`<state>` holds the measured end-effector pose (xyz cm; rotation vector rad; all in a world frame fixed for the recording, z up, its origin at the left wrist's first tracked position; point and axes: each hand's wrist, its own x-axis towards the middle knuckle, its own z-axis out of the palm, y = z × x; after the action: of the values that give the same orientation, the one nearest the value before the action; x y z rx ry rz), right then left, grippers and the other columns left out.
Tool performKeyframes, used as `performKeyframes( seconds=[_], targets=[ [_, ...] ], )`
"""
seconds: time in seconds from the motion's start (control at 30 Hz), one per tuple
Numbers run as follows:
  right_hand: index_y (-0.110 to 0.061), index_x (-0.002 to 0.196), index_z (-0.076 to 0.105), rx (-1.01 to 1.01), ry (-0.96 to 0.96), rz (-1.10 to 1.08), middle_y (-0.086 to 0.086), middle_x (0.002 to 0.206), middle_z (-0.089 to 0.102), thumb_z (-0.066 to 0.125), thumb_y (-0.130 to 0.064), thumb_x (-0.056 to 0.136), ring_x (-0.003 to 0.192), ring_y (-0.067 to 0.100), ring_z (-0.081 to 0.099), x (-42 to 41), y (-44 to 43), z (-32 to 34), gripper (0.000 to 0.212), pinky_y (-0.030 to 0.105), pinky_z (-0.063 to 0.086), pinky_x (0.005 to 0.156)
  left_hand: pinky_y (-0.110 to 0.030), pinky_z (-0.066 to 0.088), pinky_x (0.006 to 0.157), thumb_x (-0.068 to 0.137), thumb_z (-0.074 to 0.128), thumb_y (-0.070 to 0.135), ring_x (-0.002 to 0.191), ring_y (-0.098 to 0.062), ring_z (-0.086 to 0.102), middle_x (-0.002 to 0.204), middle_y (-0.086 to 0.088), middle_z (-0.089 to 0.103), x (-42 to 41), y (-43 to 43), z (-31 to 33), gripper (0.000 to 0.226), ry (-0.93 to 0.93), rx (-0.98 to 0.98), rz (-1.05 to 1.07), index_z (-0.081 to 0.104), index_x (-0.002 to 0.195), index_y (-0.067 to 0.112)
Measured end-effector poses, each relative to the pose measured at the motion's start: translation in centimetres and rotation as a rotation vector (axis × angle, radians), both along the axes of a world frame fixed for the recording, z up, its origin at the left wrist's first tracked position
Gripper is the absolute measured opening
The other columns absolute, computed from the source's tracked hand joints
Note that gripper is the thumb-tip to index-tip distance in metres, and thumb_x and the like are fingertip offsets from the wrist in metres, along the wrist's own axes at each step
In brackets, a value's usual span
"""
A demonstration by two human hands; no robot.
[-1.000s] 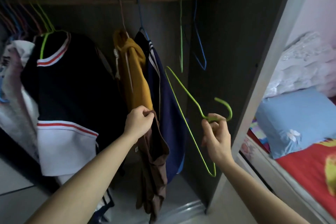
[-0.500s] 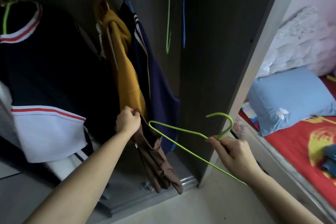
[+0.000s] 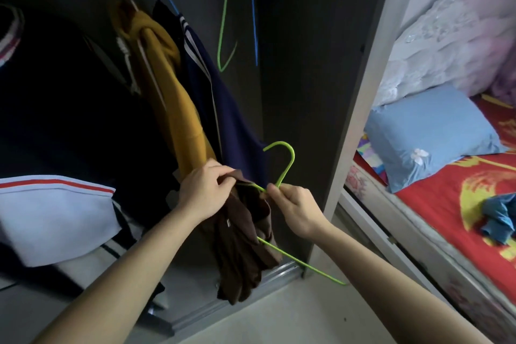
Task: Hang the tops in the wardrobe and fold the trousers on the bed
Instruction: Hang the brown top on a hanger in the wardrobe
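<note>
My left hand grips the top edge of a brown top, which hangs down in front of the open wardrobe. My right hand pinches the neck of a green wire hanger, hook pointing up. One arm of the hanger runs into the brown top near my left hand. The other arm slants down to the right past my wrist. A blue garment lies crumpled on the red bed cover at the right.
A mustard hoodie, a navy top and a dark top with white hem hang in the wardrobe. Empty green and blue hangers dangle beside them. A blue pillow lies on the bed.
My right hand has brought the green hanger left to the brown top, and one hanger arm now goes into the garment. The view has dropped lower.
</note>
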<state>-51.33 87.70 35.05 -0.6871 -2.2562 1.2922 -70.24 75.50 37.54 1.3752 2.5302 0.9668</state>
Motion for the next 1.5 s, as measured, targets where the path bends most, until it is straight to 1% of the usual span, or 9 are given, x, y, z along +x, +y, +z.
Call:
performKeyframes(
  seconds=[0.13,0.37,0.57,0.73,0.9,1.07,1.2,1.33,1.5],
  targets=[
    [-0.020,0.095,0.076,-0.014,0.125,0.039,0.016,0.076,0.068,0.046,-0.042,0.102,0.067,0.028,0.058,0.1,-0.2,1.6,0.038,0.041,0.047,0.066,-0.042,0.037,0.105,0.092,0.047,0.031,0.112,-0.025,0.057,0.113,-0.002,0.068,-1.2,-1.0,1.6,0.034,0.242,-0.062,0.029,0.074,0.107,0.018],
    [-0.010,0.102,0.070,0.009,0.092,0.137,0.008,0.094,0.072,0.045,-0.030,0.105,0.088,0.019,0.065,-2.0,-2.0,2.3,0.032,0.040,0.050,0.084,-0.039,0.043,0.068,0.098,0.040,0.030,0.078,-0.033,0.062,0.069,0.003,0.061,2.3,0.8,2.8,0.020,0.114,-0.017,-0.110,0.051,0.084,0.022],
    [-0.015,0.122,0.059,0.383,0.082,-0.062,-0.001,0.105,0.056,0.062,-0.036,0.095,0.100,0.015,0.055,-0.9,-0.7,1.3,0.033,0.035,0.045,0.086,-0.042,0.047,0.072,0.100,0.043,0.018,0.089,-0.039,0.062,0.078,-0.002,0.061,0.9,0.5,2.4,0.014,0.089,0.005,0.024,0.054,0.093,0.024],
    [-0.016,0.103,0.068,0.797,0.281,-0.067,0.001,0.097,0.057,0.061,-0.030,0.095,0.086,0.023,0.055,0.8,-0.7,-0.5,0.017,0.038,0.043,0.074,-0.046,0.049,0.090,0.103,0.040,0.021,0.110,-0.040,0.059,0.115,-0.017,0.067,0.0,0.3,2.7,0.030,0.062,0.026,0.146,0.057,0.124,0.009],
    [-0.018,0.120,0.064,0.932,-0.097,0.200,0.003,0.121,0.059,0.053,-0.048,0.096,0.104,0.026,0.057,-1.4,-2.9,-1.7,0.040,0.039,0.046,0.084,-0.043,0.046,0.080,0.102,0.040,0.022,0.100,-0.039,0.060,0.104,-0.015,0.068,1.8,1.8,3.5,0.022,0.073,0.056,0.077,0.056,0.110,0.011],
    [-0.019,0.088,0.048,0.815,0.019,0.440,-0.002,0.086,0.054,0.051,-0.037,0.094,0.070,0.019,0.047,-1.8,-4.5,-1.6,0.019,0.028,0.038,0.062,-0.040,0.044,0.080,0.094,0.030,0.036,0.093,-0.033,0.058,0.091,-0.003,0.064,2.0,1.8,4.0,0.024,0.028,0.049,0.044,0.050,0.087,0.025],
    [-0.027,0.092,0.031,0.587,-0.277,0.404,-0.004,0.069,0.051,0.049,-0.052,0.089,0.058,0.026,0.049,-0.7,-3.6,-2.6,0.031,0.032,0.039,0.057,-0.043,0.042,0.085,0.084,0.023,0.077,0.086,-0.024,0.059,0.080,0.004,0.062,1.0,1.2,4.0,0.060,0.043,0.047,0.139,0.049,0.069,0.025],
    [-0.020,0.111,0.044,0.652,-0.443,0.276,0.005,0.092,0.066,0.049,-0.065,0.085,0.082,0.033,0.064,0.3,-1.6,-3.2,0.052,0.037,0.049,0.069,-0.046,0.044,0.085,0.060,0.039,0.100,0.072,-0.019,0.057,0.061,0.008,0.059,0.9,1.0,3.8,0.082,0.072,0.049,0.340,0.049,0.054,0.019],
    [-0.022,0.108,0.053,0.775,-0.518,0.272,0.002,0.110,0.057,0.043,-0.062,0.091,0.083,0.034,0.064,1.8,0.4,-2.9,0.044,0.043,0.054,0.070,-0.044,0.041,0.085,0.069,0.041,0.082,0.077,-0.024,0.057,0.066,0.007,0.059,0.6,0.8,3.8,0.066,0.086,0.028,0.369,0.052,0.054,0.019]
  ],
)
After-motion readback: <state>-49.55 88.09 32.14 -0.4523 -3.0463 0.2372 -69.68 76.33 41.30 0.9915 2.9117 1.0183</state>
